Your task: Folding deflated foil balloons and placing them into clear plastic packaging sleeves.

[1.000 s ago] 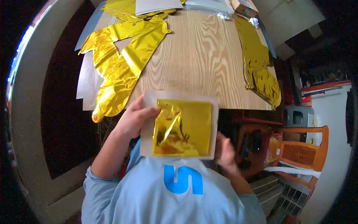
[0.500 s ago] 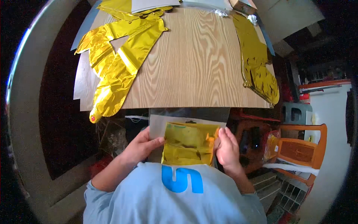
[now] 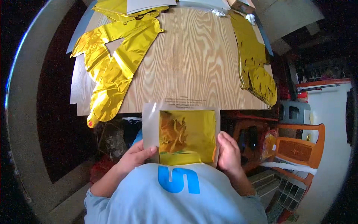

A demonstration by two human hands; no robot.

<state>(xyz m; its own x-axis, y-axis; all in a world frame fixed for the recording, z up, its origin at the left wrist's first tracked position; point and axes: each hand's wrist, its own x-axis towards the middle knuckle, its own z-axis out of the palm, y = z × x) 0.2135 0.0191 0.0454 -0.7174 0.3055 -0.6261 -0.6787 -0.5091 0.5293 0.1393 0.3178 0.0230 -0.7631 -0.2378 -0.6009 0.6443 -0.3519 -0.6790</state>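
Note:
Between my hands, close to my chest, is a clear plastic bag with a folded gold foil sheet inside it. The foil is shiny and nearly square, and its left part mirrors something brownish. My left hand grips the bag's left edge, thumb on top. The right edge is in my right hand, thumb along the front. The bag's upper end, with small print on clear film, overlaps the table's near edge. The fingers behind the bag are hidden.
A flat gold foil balloon lies on the left of the wood-grain table, its tip over the near edge. Another gold foil piece lies along the right edge. White sheets and a cardboard box are at the back. A wooden chair stands right.
The bag has tilted up and moved slightly left, so more of the foil's face and the bag's printed clear end show. Both hands still hold its edges.

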